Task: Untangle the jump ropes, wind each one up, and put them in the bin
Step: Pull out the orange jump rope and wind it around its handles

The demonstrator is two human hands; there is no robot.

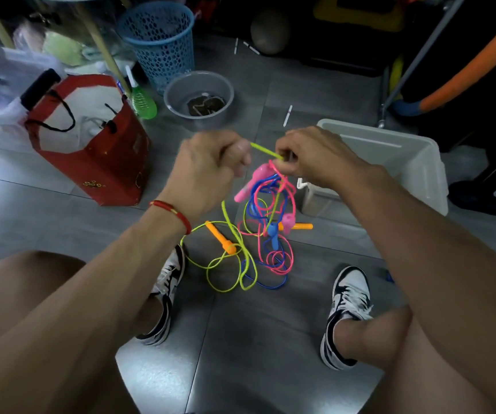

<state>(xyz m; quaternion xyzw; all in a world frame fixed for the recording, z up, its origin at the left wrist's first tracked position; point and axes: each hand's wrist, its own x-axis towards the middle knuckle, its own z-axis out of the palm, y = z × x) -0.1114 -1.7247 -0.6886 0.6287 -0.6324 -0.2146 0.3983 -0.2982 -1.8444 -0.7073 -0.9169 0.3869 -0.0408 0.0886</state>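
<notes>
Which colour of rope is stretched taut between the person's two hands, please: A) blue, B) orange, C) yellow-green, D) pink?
C: a short run of yellow-green rope spans from the left hand to the right hand, above the hanging tangle.

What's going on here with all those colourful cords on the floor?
A seated person is untangling jump ropes. The left hand and right hand hold a stretch of the yellow-green rope taut between them, lifting a knot of pink rope and blue rope off the floor. Orange handles lie below. Nothing looks wound up yet, and no rope shows in the visible part of the white bin on the right.
</notes>
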